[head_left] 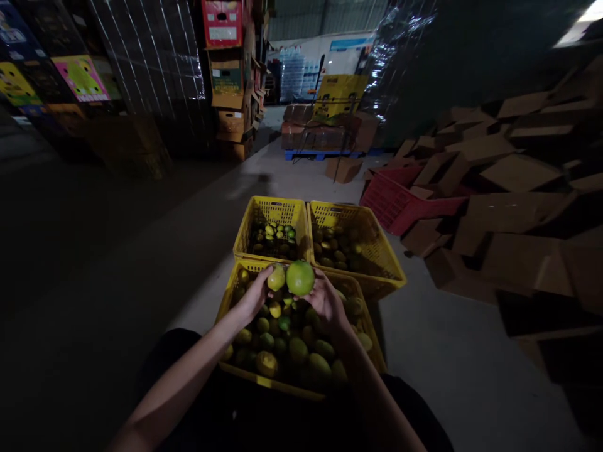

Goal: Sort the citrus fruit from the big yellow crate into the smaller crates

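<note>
Fruit fills the near yellow crate (pixel 273 382) at lower centre of the frame, a mix of green and yellow citrus heaped almost to its rim. Above that heap, both bare forearms reach in from the bottom edge. The left hand (pixel 257 294) is curled around a small yellow-green fruit (pixel 276 278), fingers wrapped on its left side. The right hand (pixel 325 300) grips a larger green fruit (pixel 300 278) from below and from the right. Both fruits are lifted clear of the pile and sit side by side at centre frame, touching or nearly so; which one cannot be told.

Just beyond the near crate stand two more yellow crates, edge to edge: the far left crate (pixel 271 207) holds small greenish fruit low inside, and the far right crate (pixel 377 251) holds darker fruit, also low. A red crate (pixel 391 201) lies tilted further right, against a sprawling heap of flattened cardboard boxes (pixel 509 207) that covers the right side of the frame. All of it rests on a grey concrete floor (pixel 447 351). At upper centre, a blue pallet (pixel 320 154) carries stacked cartons.
</note>
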Demonstrator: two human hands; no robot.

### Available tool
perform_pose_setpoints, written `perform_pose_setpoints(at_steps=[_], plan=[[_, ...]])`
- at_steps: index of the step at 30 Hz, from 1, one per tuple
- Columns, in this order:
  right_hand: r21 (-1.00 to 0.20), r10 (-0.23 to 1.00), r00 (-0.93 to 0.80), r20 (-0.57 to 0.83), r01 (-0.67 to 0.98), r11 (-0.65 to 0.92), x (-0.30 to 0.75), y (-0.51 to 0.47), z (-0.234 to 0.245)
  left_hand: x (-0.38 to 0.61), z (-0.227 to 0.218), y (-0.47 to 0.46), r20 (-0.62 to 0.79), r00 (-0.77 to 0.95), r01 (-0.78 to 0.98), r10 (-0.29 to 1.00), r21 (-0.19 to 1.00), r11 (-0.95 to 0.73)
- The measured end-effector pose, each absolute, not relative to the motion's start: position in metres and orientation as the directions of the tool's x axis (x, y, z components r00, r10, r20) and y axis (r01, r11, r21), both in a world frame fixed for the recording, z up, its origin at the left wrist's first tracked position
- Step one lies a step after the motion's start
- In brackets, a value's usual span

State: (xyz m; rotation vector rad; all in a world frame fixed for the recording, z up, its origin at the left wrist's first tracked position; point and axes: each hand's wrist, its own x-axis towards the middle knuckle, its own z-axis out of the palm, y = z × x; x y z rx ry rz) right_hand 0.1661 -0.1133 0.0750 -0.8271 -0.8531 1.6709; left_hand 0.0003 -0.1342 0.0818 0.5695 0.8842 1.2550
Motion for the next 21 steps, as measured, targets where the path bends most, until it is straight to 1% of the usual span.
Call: perform_pose_setpoints(at_steps=[2, 5, 7, 9, 11, 16, 18, 21], plan=[[-0.841, 0.967, -0.223, -0.121, -0.495, -0.219, 0.165, -0.113, 0.075, 0.002, 0.083, -0.135, -0.275, 0.037, -0.574, 0.961, 0.781, 0.246], [-0.841, 0.957, -0.255, -0.136, -0.481, -0.247, 0.164, -0.115, 0.076, 0.003, 0.086, -0.137, -0.319, 0.085, -0.547, 0.944, 0.777, 0.312], [-0.842, 0.938, -0.307, -0.163, -0.452, -0.294, 0.163, -0.118, 0.078, 0.003, 0.088, -0.139, -0.290, 0.102, -0.452, 0.952, 0.839, 0.304], [-0.835, 0.911, -0.360, -0.202, -0.422, -0.352, 0.163, -0.120, 0.081, 0.003, 0.089, -0.142, -0.237, 0.090, -0.305, 0.967, 0.918, 0.253], [-0.821, 0.880, -0.401, -0.254, -0.391, -0.416, 0.163, -0.122, 0.084, 0.003, 0.089, -0.144, -0.208, 0.087, -0.185, 0.974, 0.958, 0.221], [-0.763, 0.807, -0.402, -0.432, -0.314, -0.565, 0.161, -0.123, 0.090, 0.000, 0.088, -0.143, -0.283, 0.137, -0.065, 0.949, 0.954, 0.294], [-0.747, 0.801, -0.382, -0.461, -0.320, -0.583, 0.160, -0.123, 0.090, -0.001, 0.088, -0.143, -0.298, 0.143, -0.038, 0.944, 0.951, 0.306], [-0.745, 0.815, -0.347, -0.464, -0.345, -0.571, 0.158, -0.127, 0.088, -0.004, 0.089, -0.146, -0.333, 0.139, 0.007, 0.933, 0.942, 0.336]])
